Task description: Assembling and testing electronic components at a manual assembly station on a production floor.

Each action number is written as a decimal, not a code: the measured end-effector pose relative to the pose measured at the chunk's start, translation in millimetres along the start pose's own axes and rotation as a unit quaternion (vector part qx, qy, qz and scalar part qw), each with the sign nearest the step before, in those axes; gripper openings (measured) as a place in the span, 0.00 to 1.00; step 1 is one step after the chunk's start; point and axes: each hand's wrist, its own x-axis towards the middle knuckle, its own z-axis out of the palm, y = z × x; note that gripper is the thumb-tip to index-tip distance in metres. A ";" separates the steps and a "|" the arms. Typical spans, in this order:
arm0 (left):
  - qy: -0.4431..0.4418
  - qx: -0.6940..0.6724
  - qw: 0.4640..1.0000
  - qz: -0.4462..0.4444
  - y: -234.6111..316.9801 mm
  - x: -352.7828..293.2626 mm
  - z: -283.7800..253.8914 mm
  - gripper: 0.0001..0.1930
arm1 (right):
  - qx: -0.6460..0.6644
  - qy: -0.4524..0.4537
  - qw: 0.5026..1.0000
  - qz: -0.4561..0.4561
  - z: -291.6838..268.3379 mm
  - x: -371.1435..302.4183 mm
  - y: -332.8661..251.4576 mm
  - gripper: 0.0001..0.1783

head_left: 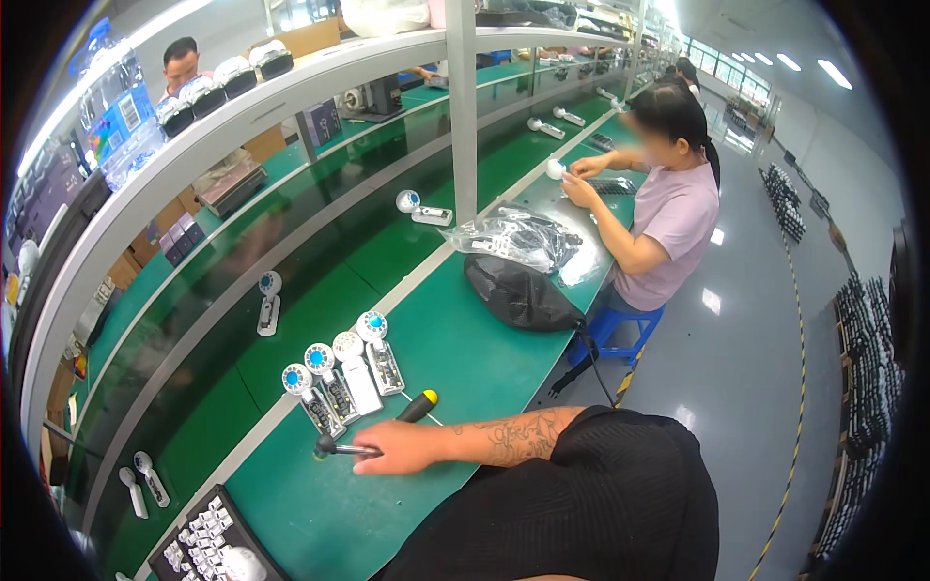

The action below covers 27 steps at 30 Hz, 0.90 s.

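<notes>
My right hand (399, 447) reaches in over the green bench. Its fingers are closed around a short dark-grey tool (347, 448) with a rounded head at its left end; the exact kind I cannot make out. Just behind the hand lies a black handle with a yellow end (421, 403), partly covered by the hand. Beyond it stand several white handheld fans in a row, among them a fan with a blue centre (371, 325) and an open casing showing parts inside. One fan's white casing (362, 385) looks closed. My left hand does not show.
A black tray of small white parts (210, 533) is at the lower left. More fans lie on the green strip beyond, one fan (268, 300) alone. A black bag (523, 293) and clear plastic bags (513, 235) lie to the right, near a seated co-worker (668, 194).
</notes>
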 end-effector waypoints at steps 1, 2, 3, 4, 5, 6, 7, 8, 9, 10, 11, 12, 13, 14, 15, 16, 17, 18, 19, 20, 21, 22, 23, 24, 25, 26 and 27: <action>0.014 -0.028 0.999 0.023 4.6 5.6 -0.1 0.18 | 0.049 -0.044 0.997 0.026 2.6 5.1 -2.8 0.17; -0.010 -0.051 0.997 0.057 2.5 13.7 23.9 0.17 | 0.048 -0.046 0.998 0.024 7.8 11.6 -8.8 0.17; -0.034 -0.076 0.992 0.092 -0.2 23.2 48.9 0.15 | 0.209 -0.102 0.969 0.082 14.7 16.3 -16.3 0.19; -0.022 -0.023 0.981 0.193 44.8 37.5 38.5 0.15 | 0.364 -0.148 0.909 0.140 19.8 18.8 -20.3 0.20; -0.007 0.030 0.956 0.293 94.3 51.7 30.4 0.14 | 0.362 -0.138 0.911 0.142 23.2 19.6 -22.2 0.20; -0.007 0.032 0.955 0.295 116.8 55.6 28.6 0.14 | 0.400 -0.153 0.892 0.148 28.7 20.1 -26.8 0.20; -0.020 0.008 0.954 0.300 131.0 56.1 31.4 0.14 | 0.435 -0.174 0.869 0.157 35.6 22.7 -29.4 0.20; -0.033 -0.016 0.951 0.305 137.0 56.9 34.3 0.15 | 0.470 -0.194 0.845 0.167 40.2 24.5 -30.8 0.19; -0.033 -0.014 0.954 0.298 137.2 56.6 35.9 0.15 | 0.470 -0.202 0.843 0.168 43.2 26.3 -30.2 0.19; -0.021 -0.013 0.950 0.312 137.2 56.4 37.7 0.17 | 0.476 -0.216 0.836 0.168 44.2 26.8 -28.0 0.19; -0.010 -0.011 0.947 0.322 136.7 54.8 39.2 0.18 | 0.482 -0.233 0.827 0.169 45.9 27.8 -25.5 0.19; -0.001 -0.011 0.944 0.329 139.9 52.7 41.0 0.20 | 0.491 -0.251 0.816 0.173 47.3 25.6 -25.4 0.20; -0.007 -0.011 0.949 0.316 142.5 54.2 42.4 0.20 | 0.494 -0.262 0.809 0.180 46.6 23.0 -24.2 0.20; 0.003 -0.036 0.939 0.341 145.2 60.3 43.5 0.16 | 0.515 -0.239 0.802 0.185 41.2 19.8 -20.7 0.20; 0.010 -0.059 0.932 0.357 149.1 59.8 42.8 0.13 | 0.538 -0.224 0.790 0.192 38.8 14.0 -20.8 0.22; 0.000 -0.199 0.951 0.235 146.0 52.7 50.5 0.12 | 0.573 -0.236 0.767 0.167 39.8 14.0 -15.0 0.22; 0.004 -0.332 0.938 0.102 143.4 49.0 62.1 0.11 | 0.609 -0.246 0.740 0.145 34.5 11.3 -8.0 0.22; 0.080 -0.243 0.946 0.200 132.3 53.7 70.7 0.11 | 0.614 -0.227 0.743 0.136 26.0 9.2 -11.7 0.27; 0.154 -0.285 0.912 0.250 143.3 64.4 74.0 0.12 | 0.612 -0.197 0.753 0.140 18.4 7.2 -11.5 0.28; 0.101 -0.385 0.896 0.197 137.8 66.7 74.3 0.15 | 0.616 -0.184 0.756 0.122 11.7 5.7 -10.7 0.26; 0.055 -0.483 0.862 0.142 132.6 64.5 74.6 0.18 | 0.619 -0.169 0.757 0.123 3.0 5.2 -11.1 0.25; 0.066 -0.472 0.872 0.111 131.0 60.4 77.9 0.18 | 0.615 -0.151 0.765 0.121 -6.7 6.0 -12.9 0.24; -0.021 -0.686 0.727 0.006 128.5 54.3 82.3 0.20 | 0.623 -0.155 0.758 0.119 -9.0 6.0 -14.1 0.23; -0.096 -0.849 0.513 -0.086 125.9 48.7 87.9 0.23 | 0.627 -0.153 0.755 0.113 -13.2 7.1 -13.9 0.22; -0.085 -0.849 0.513 -0.093 119.4 42.1 95.4 0.23 | 0.629 -0.163 0.751 0.120 -15.2 7.5 -12.1 0.22; -0.095 -0.831 0.531 -0.140 112.7 34.7 103.3 0.23 | 0.616 -0.153 0.765 0.110 -17.0 7.4 -10.3 0.21; -0.109 -0.810 0.545 -0.185 109.3 27.7 106.2 0.24 | 0.603 -0.140 0.779 0.098 -16.3 5.0 -10.3 0.20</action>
